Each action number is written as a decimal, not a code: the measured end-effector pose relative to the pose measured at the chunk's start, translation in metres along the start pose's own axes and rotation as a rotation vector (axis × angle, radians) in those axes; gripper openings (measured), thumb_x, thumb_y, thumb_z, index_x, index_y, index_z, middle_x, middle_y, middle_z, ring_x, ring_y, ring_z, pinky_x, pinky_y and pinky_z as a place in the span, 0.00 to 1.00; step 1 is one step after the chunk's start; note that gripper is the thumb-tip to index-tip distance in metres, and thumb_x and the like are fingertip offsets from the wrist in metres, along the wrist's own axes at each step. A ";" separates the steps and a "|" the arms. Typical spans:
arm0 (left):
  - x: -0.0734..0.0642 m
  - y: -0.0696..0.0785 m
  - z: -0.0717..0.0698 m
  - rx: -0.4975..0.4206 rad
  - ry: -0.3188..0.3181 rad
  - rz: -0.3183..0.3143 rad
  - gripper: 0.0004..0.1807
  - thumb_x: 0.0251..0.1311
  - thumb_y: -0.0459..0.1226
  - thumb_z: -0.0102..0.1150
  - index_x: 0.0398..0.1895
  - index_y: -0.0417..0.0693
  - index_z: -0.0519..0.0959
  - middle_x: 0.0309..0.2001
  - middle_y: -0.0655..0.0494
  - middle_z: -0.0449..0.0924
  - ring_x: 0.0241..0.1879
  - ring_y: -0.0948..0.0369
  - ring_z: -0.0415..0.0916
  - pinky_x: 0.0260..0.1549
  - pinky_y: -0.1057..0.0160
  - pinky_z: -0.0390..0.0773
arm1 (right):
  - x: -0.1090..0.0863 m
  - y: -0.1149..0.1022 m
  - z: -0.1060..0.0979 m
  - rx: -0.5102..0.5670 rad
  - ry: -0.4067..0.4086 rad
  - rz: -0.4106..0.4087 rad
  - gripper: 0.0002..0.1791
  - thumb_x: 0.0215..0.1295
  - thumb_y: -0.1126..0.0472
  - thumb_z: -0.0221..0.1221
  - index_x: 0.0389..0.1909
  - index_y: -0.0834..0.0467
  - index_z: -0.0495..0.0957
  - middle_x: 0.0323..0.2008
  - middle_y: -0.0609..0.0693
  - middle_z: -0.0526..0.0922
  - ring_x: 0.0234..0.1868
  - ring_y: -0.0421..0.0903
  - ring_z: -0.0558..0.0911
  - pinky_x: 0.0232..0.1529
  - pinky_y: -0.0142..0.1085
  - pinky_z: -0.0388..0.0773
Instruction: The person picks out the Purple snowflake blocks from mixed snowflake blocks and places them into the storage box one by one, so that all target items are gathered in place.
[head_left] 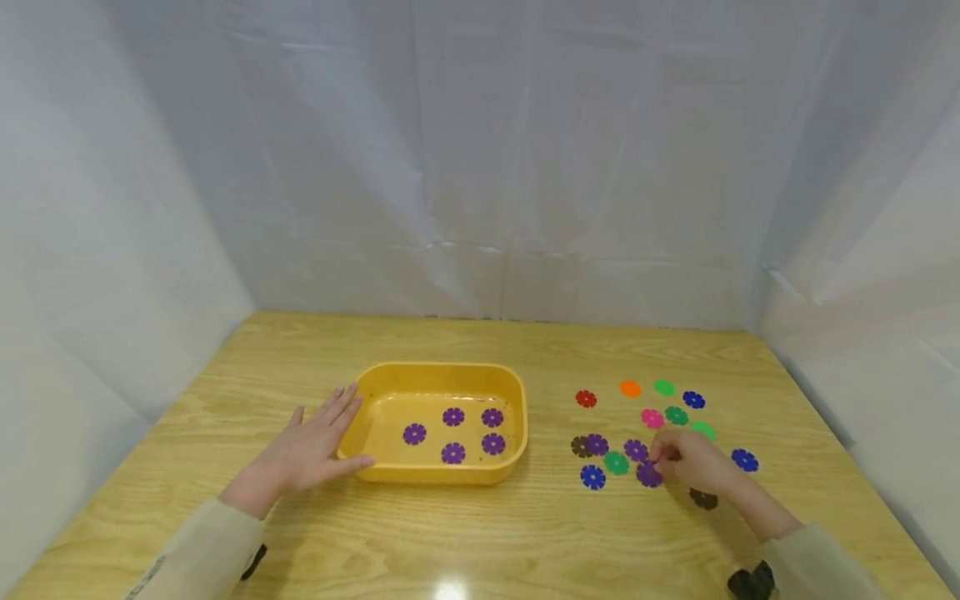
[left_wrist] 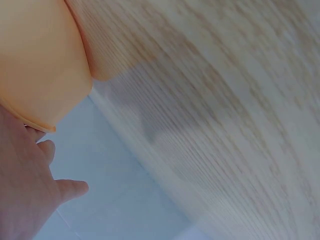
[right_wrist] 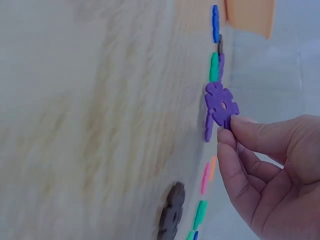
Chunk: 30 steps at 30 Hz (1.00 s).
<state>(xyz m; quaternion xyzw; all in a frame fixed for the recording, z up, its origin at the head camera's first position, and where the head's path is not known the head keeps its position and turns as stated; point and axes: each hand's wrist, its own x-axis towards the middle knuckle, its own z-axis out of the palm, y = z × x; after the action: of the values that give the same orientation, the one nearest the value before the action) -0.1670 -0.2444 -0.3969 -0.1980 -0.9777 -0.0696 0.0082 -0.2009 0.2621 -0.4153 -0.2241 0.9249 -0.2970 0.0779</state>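
Observation:
A yellow plastic basin (head_left: 442, 475) stands on the wooden table, with several purple notched discs (head_left: 453, 453) lying flat inside. My left hand (head_left: 311, 452) rests on its left end, fingers spread and fairly straight over the rim; the left wrist view shows the basin's outer wall (left_wrist: 45, 55) beside that hand. On the right, my right hand (head_left: 697, 460) pinches a purple snowflake disc (right_wrist: 222, 106) by its edge between thumb and fingertips. The held disc is tilted up, and another purple disc (right_wrist: 208, 127) shows behind it on the table.
Loose notched discs lie around my right hand: a red one (head_left: 586, 399), an orange one (head_left: 630, 389), a pink one (head_left: 652, 418), plus green, blue, brown and purple ones. Some overlap. White sheeting (head_left: 480, 167) hangs behind the table and at both sides.

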 end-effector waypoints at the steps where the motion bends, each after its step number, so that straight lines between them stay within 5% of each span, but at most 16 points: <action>1: 0.000 0.000 0.000 -0.002 0.000 -0.001 0.48 0.54 0.61 0.44 0.66 0.34 0.49 0.67 0.41 0.41 0.65 0.46 0.39 0.52 0.33 0.41 | 0.001 -0.002 0.000 0.001 0.001 0.004 0.05 0.53 0.73 0.57 0.25 0.61 0.73 0.22 0.45 0.71 0.23 0.39 0.68 0.21 0.30 0.68; 14: -0.001 -0.001 0.001 -0.009 -0.020 -0.016 0.48 0.54 0.62 0.44 0.66 0.35 0.48 0.68 0.42 0.39 0.66 0.47 0.37 0.53 0.33 0.40 | 0.034 -0.043 0.001 0.092 0.046 -0.085 0.02 0.56 0.68 0.57 0.30 0.64 0.75 0.23 0.46 0.76 0.23 0.40 0.74 0.22 0.31 0.73; 30: -0.003 -0.002 0.001 -0.010 -0.019 -0.020 0.48 0.54 0.61 0.45 0.66 0.35 0.48 0.68 0.42 0.40 0.65 0.46 0.37 0.53 0.33 0.40 | 0.084 -0.100 0.022 0.203 0.076 -0.078 0.02 0.56 0.66 0.58 0.30 0.60 0.77 0.25 0.46 0.77 0.27 0.40 0.77 0.28 0.31 0.77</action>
<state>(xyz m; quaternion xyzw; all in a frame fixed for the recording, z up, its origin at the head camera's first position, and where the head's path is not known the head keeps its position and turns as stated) -0.1648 -0.2468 -0.3984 -0.1887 -0.9793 -0.0726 -0.0028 -0.2321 0.1399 -0.3758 -0.2394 0.8831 -0.4000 0.0536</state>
